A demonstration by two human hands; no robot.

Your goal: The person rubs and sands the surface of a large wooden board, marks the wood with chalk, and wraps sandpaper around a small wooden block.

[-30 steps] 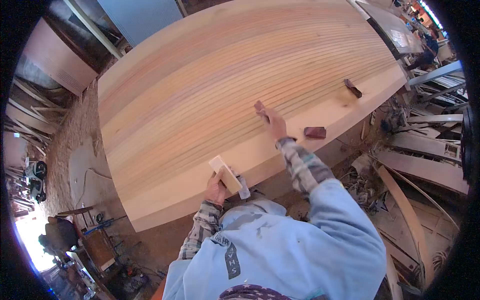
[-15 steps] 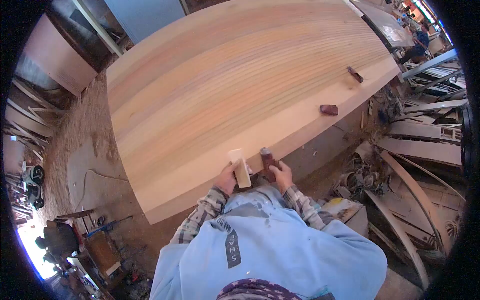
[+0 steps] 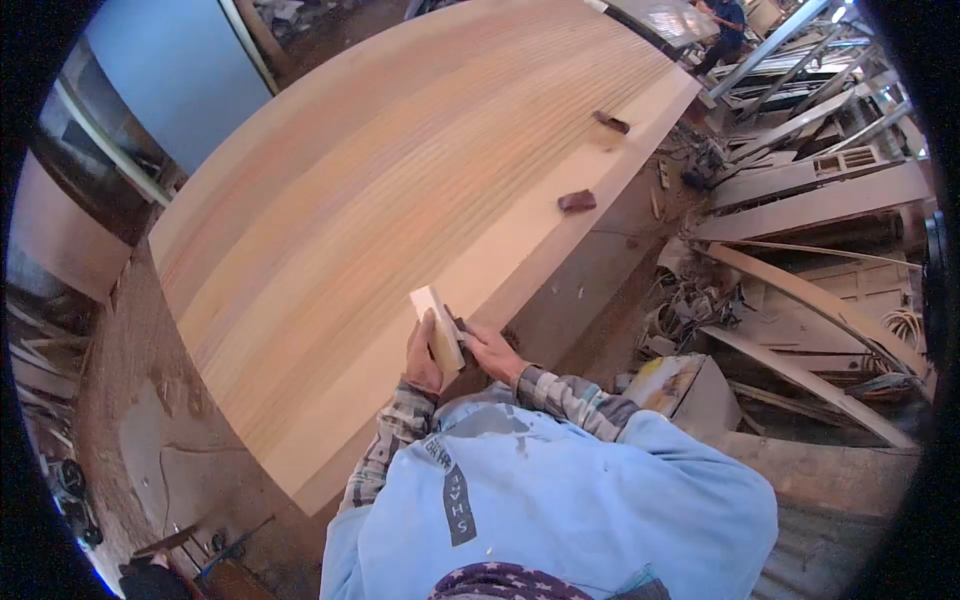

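My left hand (image 3: 425,354) grips a pale rectangular wooden block (image 3: 428,302), tilted over the near edge of a large wooden panel (image 3: 330,200). My right hand (image 3: 494,352) is closed at the block's right side. A little dark brown sandpaper (image 3: 455,318) shows between its fingers and the block; most of that piece is hidden. Farther along the panel's right side lie two curled reddish-brown sandpaper pieces, the nearer piece (image 3: 577,202) and the farther piece (image 3: 611,122). Long parallel grooves run along part of the panel.
Curved wooden strips (image 3: 810,385) and boards (image 3: 820,205) are piled on the right. A stained box-like block (image 3: 685,388) stands beside my right elbow. A blue sheet (image 3: 175,75) leans at the upper left. Another person (image 3: 724,35) stands at the far right end.
My right hand has brought the brown sandpaper against the block in my left hand. The camera view has turned right, so the panel and sandpaper pieces appear farther left.
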